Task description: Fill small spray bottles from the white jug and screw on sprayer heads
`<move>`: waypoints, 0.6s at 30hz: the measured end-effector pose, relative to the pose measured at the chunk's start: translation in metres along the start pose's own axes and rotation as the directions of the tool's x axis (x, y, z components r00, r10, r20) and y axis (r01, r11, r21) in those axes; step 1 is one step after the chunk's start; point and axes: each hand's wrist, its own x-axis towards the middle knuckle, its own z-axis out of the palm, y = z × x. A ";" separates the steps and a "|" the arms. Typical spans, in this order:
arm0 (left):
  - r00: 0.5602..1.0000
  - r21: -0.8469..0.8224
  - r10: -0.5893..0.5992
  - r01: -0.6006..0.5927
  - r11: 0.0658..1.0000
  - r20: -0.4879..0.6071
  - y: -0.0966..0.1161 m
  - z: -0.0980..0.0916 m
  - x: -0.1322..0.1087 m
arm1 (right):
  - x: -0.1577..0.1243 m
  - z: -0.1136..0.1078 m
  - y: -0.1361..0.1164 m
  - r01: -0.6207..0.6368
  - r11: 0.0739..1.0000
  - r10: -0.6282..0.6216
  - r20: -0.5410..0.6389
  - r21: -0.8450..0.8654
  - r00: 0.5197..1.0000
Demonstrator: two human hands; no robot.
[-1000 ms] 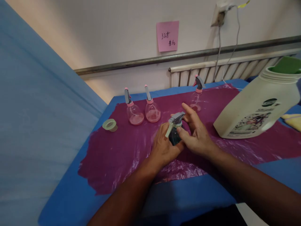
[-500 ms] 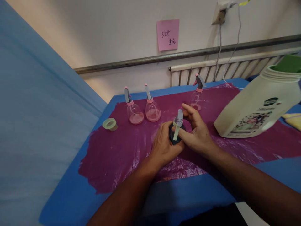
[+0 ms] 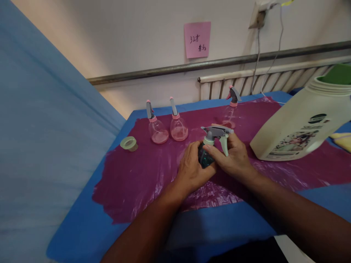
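Observation:
My left hand (image 3: 192,167) is wrapped round the body of a dark green spray bottle (image 3: 205,159), keeping it upright over the purple sheet. My right hand (image 3: 235,156) is closed at the bottle's grey trigger head (image 3: 216,131), its thumb against the pale green collar and its other fingers partly hidden behind the head. The nozzle end points left and the pale trigger hangs to the right. Left of my hands stand two clear spray bottles, one bottle (image 3: 158,133) beside another bottle (image 3: 178,129), both with pink liquid low inside.
A third pink-collared spray bottle (image 3: 230,113) stands behind my right hand. To the right is a large cream jug (image 3: 296,128) with something green in its mouth. A small translucent green cup (image 3: 128,143) rests at left on the purple plastic sheet (image 3: 131,186) over blue cloth.
The trigger head has turned: its trigger faced me before and now hangs to the right. My right hand has turned with it, while my left hand stays round the bottle.

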 end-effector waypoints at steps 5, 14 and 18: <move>1.000 0.015 0.006 -0.006 1.000 0.025 -0.003 0.000 0.000 | 0.003 -0.010 -0.015 0.061 0.998 -0.060 -0.048 0.025 0.997; 0.999 0.007 0.032 -0.032 0.999 0.022 -0.007 0.003 -0.002 | 0.016 -0.033 -0.060 0.227 0.968 -0.199 -0.226 0.107 0.954; 0.999 -0.010 0.021 -0.020 1.000 0.041 -0.005 0.005 -0.004 | 0.015 -0.042 -0.090 0.225 0.971 -0.197 -0.267 0.079 0.943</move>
